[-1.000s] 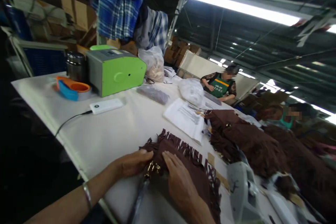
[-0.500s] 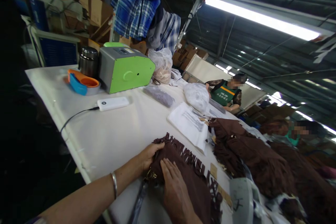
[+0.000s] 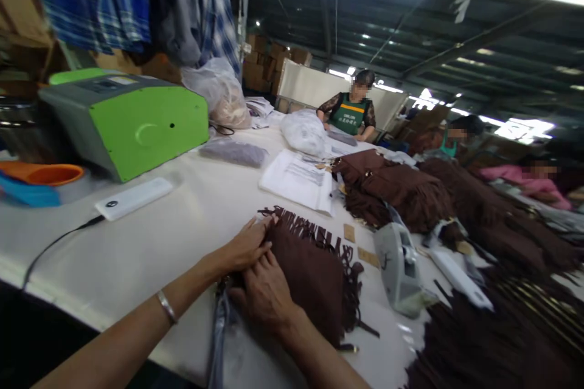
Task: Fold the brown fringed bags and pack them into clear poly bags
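Observation:
A dark brown fringed piece (image 3: 314, 279), which looks like a bag, lies on the white table (image 3: 196, 219) in front of me. My left hand (image 3: 249, 243), with a silver bangle on its wrist, pinches the piece's upper left corner. My right hand (image 3: 267, 289) rests on its left side, fingers extended and touching my left hand. Fringe runs along the far and right edges. Beneath my wrists, a grey strap-like strip (image 3: 219, 334) hangs toward the table's front edge.
A green-grey machine (image 3: 146, 127), a white power bank (image 3: 134, 197) with a cable and an orange ring (image 3: 50, 173) are at left. A tape dispenser (image 3: 399, 267) and brown fringed goods (image 3: 401, 188) lie at right. A person in a green apron (image 3: 349, 115) is across the table.
The view has turned right and shows more brown goods. My right hand has moved toward the piece's left edge, beside my left hand. The piece lies flatter.

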The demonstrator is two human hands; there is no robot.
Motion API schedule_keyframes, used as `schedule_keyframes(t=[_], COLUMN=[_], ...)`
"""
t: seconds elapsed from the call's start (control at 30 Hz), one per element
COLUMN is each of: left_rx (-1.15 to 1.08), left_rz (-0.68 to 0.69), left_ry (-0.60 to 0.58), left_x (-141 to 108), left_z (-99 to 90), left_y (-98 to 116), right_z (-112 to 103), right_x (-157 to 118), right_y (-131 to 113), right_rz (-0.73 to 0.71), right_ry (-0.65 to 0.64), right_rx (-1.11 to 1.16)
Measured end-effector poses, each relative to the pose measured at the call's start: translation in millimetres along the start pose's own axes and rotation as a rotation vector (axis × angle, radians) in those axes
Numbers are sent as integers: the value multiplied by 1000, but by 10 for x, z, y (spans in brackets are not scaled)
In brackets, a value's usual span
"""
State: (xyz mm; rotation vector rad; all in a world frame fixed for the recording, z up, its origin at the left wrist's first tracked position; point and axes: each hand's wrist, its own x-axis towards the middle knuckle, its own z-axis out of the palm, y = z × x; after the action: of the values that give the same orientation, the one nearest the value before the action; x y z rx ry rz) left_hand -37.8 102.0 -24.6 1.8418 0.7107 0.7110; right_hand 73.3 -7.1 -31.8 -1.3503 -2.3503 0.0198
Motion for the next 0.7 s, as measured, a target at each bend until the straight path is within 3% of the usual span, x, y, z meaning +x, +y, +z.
schedule_keyframes(t=[0.07,0.13,0.27,0.43,0.6,0.67,0.7], left_rx=[460,780,973,767,338,81,-25], left_rz=[134,168,71,35,103,77,52], left_ry=[-103,-148,-154,-212,-323,-284,-206], left_x=[24,36,56,105,70,31,7], left_z=[59,91,113,205,258,218,178], left_y=[-13,-55,-151,-166,10,134,193], right_z=[12,24,0,-53,-49,-58,-71], right_x=[-51,-157,-386,-416,-330,-322,-325], right_y=[-5,-27,-84,-15,95,115,116], right_rz=[26,27,34,74,162,143,128], right_ry=[22,47,114,154,203,221,230], right_rx=[-14,-12,-12,28,18,38,55])
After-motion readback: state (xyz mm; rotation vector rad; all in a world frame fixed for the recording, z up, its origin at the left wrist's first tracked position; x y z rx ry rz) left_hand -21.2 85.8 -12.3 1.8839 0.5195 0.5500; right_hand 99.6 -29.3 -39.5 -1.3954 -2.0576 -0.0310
